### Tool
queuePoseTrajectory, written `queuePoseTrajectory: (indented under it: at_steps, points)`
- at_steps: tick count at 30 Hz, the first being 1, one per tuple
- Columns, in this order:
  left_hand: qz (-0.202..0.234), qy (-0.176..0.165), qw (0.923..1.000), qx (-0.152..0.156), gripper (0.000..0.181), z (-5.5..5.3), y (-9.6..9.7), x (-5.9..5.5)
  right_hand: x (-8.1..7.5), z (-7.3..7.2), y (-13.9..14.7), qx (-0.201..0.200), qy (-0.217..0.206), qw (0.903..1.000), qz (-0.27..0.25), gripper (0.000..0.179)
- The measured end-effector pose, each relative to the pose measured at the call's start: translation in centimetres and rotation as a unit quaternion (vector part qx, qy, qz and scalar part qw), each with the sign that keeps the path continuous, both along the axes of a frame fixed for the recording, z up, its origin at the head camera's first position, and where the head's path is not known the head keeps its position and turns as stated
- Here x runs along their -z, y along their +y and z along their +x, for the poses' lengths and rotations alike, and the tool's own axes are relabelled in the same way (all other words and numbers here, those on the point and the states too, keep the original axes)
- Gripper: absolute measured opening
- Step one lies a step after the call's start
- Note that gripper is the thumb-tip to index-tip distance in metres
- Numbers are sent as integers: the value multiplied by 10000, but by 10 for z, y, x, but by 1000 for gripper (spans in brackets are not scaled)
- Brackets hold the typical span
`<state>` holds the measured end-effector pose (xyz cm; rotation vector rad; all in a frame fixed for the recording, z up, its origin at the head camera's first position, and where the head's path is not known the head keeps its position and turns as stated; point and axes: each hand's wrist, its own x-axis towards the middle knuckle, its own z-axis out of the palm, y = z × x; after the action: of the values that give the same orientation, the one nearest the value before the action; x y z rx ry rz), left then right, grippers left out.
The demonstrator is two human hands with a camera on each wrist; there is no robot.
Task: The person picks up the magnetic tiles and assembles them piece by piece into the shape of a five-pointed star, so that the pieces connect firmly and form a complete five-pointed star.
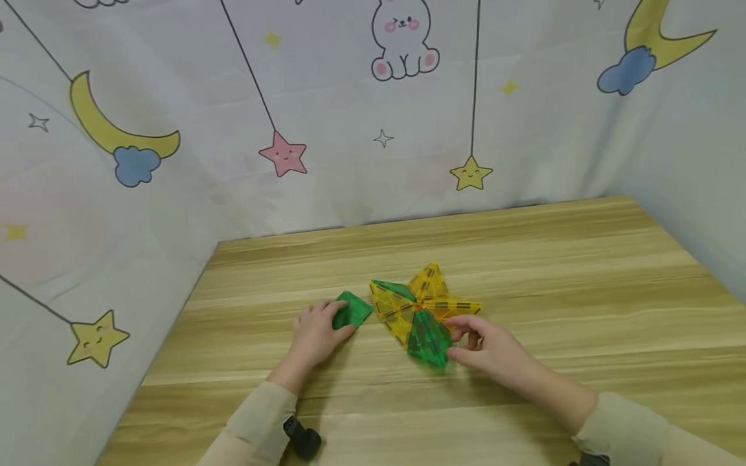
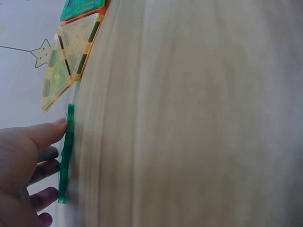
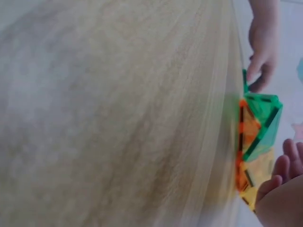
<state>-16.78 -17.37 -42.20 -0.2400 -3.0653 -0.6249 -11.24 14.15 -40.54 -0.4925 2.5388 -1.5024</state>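
Observation:
A green magnetic tile (image 1: pixel 353 312), diamond-like in outline, lies low on the table. My left hand (image 1: pixel 317 329) holds it, thumb and fingers spread along its edges; the left wrist view shows this tile (image 2: pixel 66 151) nearly edge-on. Just right of it stands a star-shaped build of yellow and green magnetic tiles (image 1: pixel 393 309) with raised, sloping points. My right hand (image 1: pixel 486 346) is at the build's near right side, index finger and thumb apart, fingertips right at the green point (image 1: pixel 430 343). Orange tile edges (image 3: pixel 241 137) show along its base in the right wrist view.
The wood-grain table (image 1: pixel 553 278) ends at a white curtain (image 1: pixel 350 84) printed with moons, stars and a bear, which hangs behind and at both sides. A black device (image 1: pixel 303 440) is strapped at the left sleeve.

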Motion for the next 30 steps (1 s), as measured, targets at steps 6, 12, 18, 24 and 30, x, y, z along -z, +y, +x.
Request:
queuePoseTrajectory:
  at_steps: [6,12,18,24,30]
  points:
    - [-138,-178,9995,208,51,7,-5,-2,-8,-1,-7,-206,266,9991,254,48]
    - [-118,-54,9992,382,56,13,-7,-4,-18,-5,-17,-394,503,9971,418,48]
    - [-387,-122,9981,453,61,20,-10,-4,-21,-3,-29,-695,769,9934,498,49]
    - [-530,-261,9951,791,62,35,-12,-5,-19,3,-43,-973,1182,9869,513,50]
    - [-407,-375,9947,865,62,42,-13,-4,-20,10,-59,-1238,1136,9849,409,50]
